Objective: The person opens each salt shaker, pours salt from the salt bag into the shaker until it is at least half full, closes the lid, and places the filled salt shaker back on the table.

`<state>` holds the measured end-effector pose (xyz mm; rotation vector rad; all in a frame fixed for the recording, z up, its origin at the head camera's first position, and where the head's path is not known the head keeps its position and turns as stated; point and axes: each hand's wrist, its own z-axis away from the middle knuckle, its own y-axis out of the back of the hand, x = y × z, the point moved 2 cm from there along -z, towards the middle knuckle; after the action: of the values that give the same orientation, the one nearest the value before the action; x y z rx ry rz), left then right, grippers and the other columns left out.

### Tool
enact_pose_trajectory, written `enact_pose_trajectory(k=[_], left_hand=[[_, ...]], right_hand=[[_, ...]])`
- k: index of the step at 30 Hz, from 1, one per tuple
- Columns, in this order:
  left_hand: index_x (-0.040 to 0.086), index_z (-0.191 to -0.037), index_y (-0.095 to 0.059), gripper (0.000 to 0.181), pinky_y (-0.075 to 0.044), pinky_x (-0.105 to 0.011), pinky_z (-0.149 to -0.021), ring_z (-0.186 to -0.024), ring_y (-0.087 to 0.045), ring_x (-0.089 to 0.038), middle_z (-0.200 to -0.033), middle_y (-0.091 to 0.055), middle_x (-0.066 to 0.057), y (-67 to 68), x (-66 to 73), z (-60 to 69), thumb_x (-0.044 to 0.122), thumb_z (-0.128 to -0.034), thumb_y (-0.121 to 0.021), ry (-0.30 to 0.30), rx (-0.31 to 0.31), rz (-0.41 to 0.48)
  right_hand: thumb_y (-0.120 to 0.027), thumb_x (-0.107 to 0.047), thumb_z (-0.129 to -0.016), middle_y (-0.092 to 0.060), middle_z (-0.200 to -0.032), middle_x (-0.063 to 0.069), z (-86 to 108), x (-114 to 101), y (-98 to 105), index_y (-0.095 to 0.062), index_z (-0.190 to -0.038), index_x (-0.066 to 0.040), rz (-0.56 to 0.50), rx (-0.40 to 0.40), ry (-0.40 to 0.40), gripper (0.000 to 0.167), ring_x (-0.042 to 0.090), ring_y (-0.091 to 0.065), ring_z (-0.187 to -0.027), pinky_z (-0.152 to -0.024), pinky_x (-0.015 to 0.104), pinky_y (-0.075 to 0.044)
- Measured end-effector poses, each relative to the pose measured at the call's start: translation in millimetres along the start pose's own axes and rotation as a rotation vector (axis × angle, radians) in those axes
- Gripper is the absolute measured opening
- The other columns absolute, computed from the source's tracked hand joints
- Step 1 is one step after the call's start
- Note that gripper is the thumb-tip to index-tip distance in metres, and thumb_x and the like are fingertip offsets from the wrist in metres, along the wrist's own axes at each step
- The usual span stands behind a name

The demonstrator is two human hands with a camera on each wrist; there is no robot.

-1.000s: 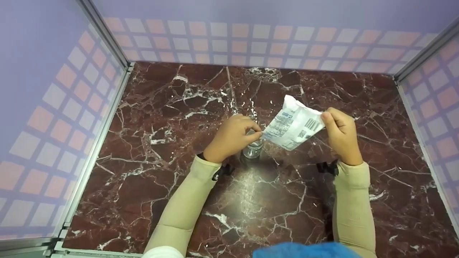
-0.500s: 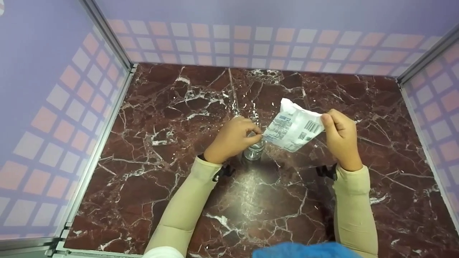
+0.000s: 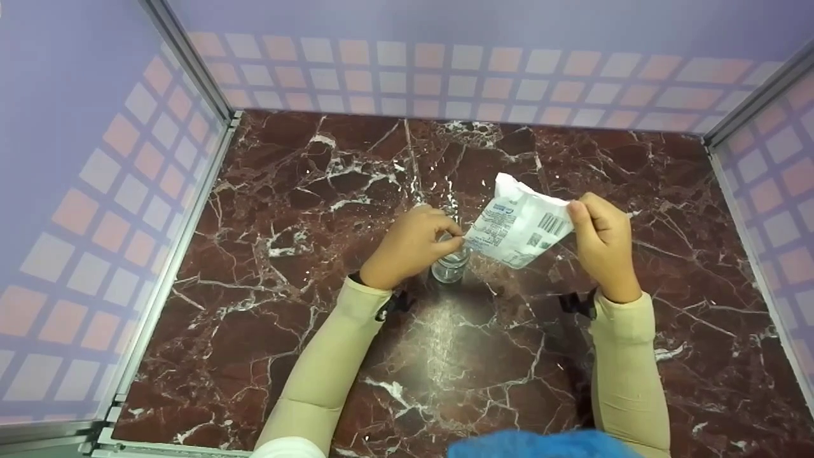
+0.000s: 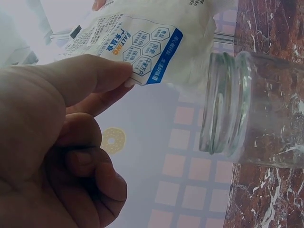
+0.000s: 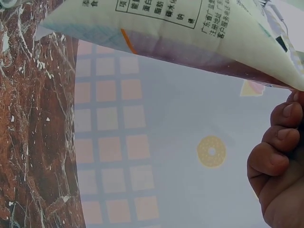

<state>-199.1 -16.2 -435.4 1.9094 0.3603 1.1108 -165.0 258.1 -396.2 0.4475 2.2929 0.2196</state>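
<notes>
- The surface (image 3: 496, 388), red-brown and white-veined, is bordered by upright patterned panels (image 3: 432, 25) at the back and both sides.
- The white printed bag (image 3: 518, 232) is held aloft at a slant, apparently so that its lower edge is presented at the jar's mouth; whether the rim is touched cannot be told.
- The bag's far corner is gripped in the right hand (image 3: 603, 238), thumb on top, presumably so that its weight is carried and its tilt set.
- A nearer corner is pinched between thumb and forefinger of the left hand (image 3: 413, 245), likely for steering; its other fingers are folded in.
- The clear glass jar (image 3: 449, 270) is stood upright, partly hidden below the left hand and gripped by neither of the hands; steadiness is seemingly left to the surface.
- White flecks (image 3: 450, 189) are seen beyond the jar.
</notes>
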Motion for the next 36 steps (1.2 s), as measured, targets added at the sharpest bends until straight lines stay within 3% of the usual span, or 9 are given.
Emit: enact_pose_trajectory(k=[14, 21, 36], left_hand=[[0.017, -0.101, -0.080, 0.020, -0.048, -0.030, -0.078, -0.083, -0.058, -0.014, -0.087, -0.071, 0.006, 2.6, 2.4, 0.2, 0.034, -0.0981, -0.071, -0.002, -0.014, -0.034], [0.018, -0.101, -0.081, 0.021, -0.046, -0.031, -0.076, -0.080, -0.054, -0.014, -0.080, -0.065, 0.006, 2.2, 1.9, 0.2, 0.037, -0.0985, -0.071, 0.008, -0.022, -0.049], [0.018, -0.101, -0.080, 0.021, -0.047, -0.030, -0.076, -0.081, -0.056, -0.013, -0.082, -0.068, 0.007, 3.0, 2.3, 0.6, 0.037, -0.0984, -0.071, 0.014, -0.016, -0.041]], right_hand=[[-0.059, -0.009, -0.105, -0.035, -0.059, 0.007, 6.8, 28.3, 1.4, -0.044, -0.063, 0.004, -0.014, 0.036, 0.023, 0.046, 0.004, -0.032, -0.057, -0.055, 0.020, -0.022], [-0.060, -0.011, -0.104, -0.036, -0.059, 0.007, 7.1, 30.6, 2.4, -0.045, -0.063, 0.004, -0.009, 0.037, 0.025, 0.046, 0.004, -0.032, -0.056, -0.055, 0.020, -0.022], [-0.058, -0.004, -0.103, -0.037, -0.060, 0.007, 7.1, 30.5, 1.9, -0.046, -0.064, 0.004, -0.026, 0.043, 0.037, 0.042, 0.004, -0.033, -0.057, -0.054, 0.019, -0.023]])
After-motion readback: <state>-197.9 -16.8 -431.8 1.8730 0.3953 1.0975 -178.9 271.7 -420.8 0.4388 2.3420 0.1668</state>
